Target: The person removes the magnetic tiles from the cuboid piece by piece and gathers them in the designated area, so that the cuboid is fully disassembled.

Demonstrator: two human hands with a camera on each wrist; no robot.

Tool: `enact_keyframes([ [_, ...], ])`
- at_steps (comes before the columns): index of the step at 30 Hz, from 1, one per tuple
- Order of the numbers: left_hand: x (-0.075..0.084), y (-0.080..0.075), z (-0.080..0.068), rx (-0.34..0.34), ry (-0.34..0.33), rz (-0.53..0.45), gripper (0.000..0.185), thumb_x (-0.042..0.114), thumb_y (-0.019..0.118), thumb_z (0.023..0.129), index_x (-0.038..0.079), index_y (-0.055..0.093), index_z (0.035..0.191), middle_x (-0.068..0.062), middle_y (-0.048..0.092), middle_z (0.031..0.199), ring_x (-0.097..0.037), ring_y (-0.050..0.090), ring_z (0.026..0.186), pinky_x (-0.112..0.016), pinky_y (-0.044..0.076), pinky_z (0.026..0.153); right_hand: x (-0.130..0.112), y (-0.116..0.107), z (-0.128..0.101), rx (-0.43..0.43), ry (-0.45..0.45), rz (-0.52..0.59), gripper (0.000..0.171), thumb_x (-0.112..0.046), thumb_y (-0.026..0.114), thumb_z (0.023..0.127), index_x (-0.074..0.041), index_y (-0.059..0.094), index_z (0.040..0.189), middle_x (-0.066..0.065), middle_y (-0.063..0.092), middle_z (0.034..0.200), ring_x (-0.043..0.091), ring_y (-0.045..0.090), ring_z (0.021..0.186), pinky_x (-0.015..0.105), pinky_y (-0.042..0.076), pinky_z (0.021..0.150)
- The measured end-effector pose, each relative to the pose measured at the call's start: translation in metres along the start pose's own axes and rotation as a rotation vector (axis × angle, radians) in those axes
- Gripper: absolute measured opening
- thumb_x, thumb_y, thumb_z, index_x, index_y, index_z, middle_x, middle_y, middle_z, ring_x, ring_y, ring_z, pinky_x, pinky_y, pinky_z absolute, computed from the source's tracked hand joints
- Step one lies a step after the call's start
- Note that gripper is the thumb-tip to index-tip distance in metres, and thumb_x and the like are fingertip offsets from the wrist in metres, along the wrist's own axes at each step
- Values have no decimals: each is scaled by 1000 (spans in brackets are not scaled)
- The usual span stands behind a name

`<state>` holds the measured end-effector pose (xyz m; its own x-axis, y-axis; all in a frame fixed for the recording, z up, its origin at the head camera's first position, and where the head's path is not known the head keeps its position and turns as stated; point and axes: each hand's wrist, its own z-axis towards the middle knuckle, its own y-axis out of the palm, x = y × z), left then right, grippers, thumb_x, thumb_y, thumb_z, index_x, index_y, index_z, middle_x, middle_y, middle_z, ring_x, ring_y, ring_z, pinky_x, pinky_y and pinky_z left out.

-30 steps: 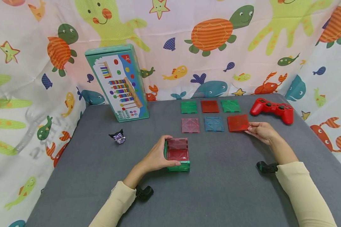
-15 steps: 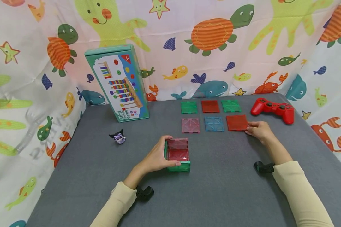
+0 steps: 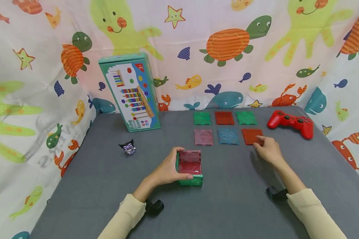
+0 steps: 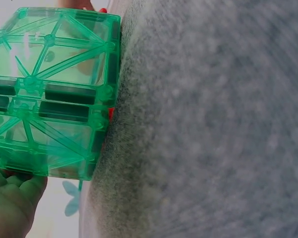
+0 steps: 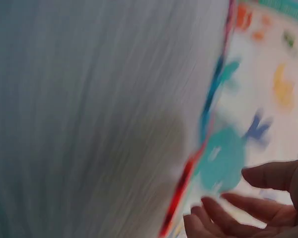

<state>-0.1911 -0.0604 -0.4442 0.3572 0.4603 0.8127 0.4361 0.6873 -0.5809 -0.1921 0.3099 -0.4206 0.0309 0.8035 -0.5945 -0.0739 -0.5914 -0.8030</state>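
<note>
Left hand (image 3: 167, 170) grips open box of green and red translucent plastic tiles (image 3: 190, 167) at grey table (image 3: 233, 202) centre. Right hand (image 3: 266, 149), fingers relaxed, fingertips on flat red square tile (image 3: 251, 136), rightmost of near tile row.

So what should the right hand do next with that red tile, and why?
Probably pinch the flat red square magnetic tile at its near edge and lift it. The right hand rests fingertips on that tile's corner without a grip, while the left hand holds the half-built green and red tile box, whose top looks open.
</note>
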Motion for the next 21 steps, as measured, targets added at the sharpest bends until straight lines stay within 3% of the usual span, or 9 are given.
enact_keyframes([
  [3, -2, 1, 0, -19, 17, -5, 92, 54, 72, 69, 12, 24, 136, -4, 44, 124, -21, 46, 111, -39, 43, 88, -30, 17, -18, -104, -143, 86, 34, -8, 57, 88, 10, 56, 117, 28, 60, 112, 39, 58, 102, 47, 47, 81],
  [6, -4, 0, 0, -27, 31, -12, 90, 62, 62, 74, 11, 22, 137, -4, 42, 125, -20, 45, 112, -39, 43, 89, -61, 39, -33, -274, -282, 159, 36, -14, 65, 84, 6, 60, 114, 20, 65, 108, 31, 63, 97, 39, 51, 78],
  [10, -5, 2, 3, -34, 58, -17, 81, 60, 52, 82, 9, 22, 136, -6, 40, 126, -23, 45, 114, -41, 40, 93, -91, 67, -49, -488, -386, 245, 42, -21, 70, 81, 3, 61, 115, 16, 65, 111, 26, 64, 99, 34, 52, 79],
  [13, -5, 3, 4, -31, 79, -7, 73, 55, 50, 87, 8, 22, 135, -8, 40, 125, -24, 45, 114, -42, 39, 95, -104, 83, -55, -576, -420, 311, 35, -17, 68, 83, 0, 63, 112, 10, 67, 103, 17, 65, 86, 28, 52, 72],
  [17, -4, 4, 3, -26, 85, 14, 68, 51, 47, 89, 6, 23, 134, -9, 41, 124, -22, 46, 113, -42, 39, 95, -109, 97, -56, -623, -431, 362, 23, -9, 67, 82, -4, 67, 104, 1, 66, 86, 3, 53, 67, 20, 46, 61],
  [21, -2, 3, 1, -38, 86, 21, 65, 49, 47, 91, 7, 23, 134, -9, 43, 122, -21, 48, 110, -40, 39, 94, -108, 102, -55, -676, -408, 425, 19, -4, 68, 80, -3, 67, 99, 4, 65, 83, 3, 52, 66, 20, 47, 62],
])
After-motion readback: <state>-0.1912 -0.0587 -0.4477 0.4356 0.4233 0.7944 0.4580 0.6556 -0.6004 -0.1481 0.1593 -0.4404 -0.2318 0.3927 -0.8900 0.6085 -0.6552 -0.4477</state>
